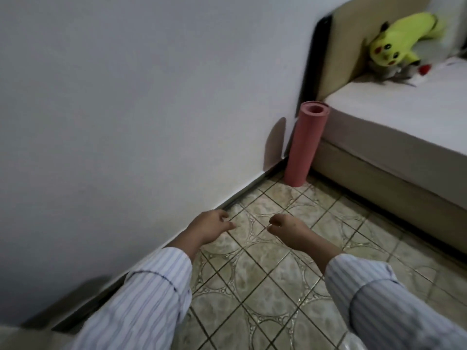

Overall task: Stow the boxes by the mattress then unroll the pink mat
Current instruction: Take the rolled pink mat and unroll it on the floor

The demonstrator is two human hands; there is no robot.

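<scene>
A rolled pink mat (305,145) stands upright in the corner, between the white wall and the end of the mattress (404,114). My left hand (209,226) and my right hand (285,228) reach forward over the tiled floor, well short of the mat. Both hands hold nothing; their fingers are loosely curled. No boxes are in view.
A beige bed base (379,178) and padded headboard (353,44) fill the right side. A yellow plush toy (401,39) and small items lie on the mattress by the headboard. The white wall (126,97) runs along the left, and patterned floor tiles (265,274) lie below.
</scene>
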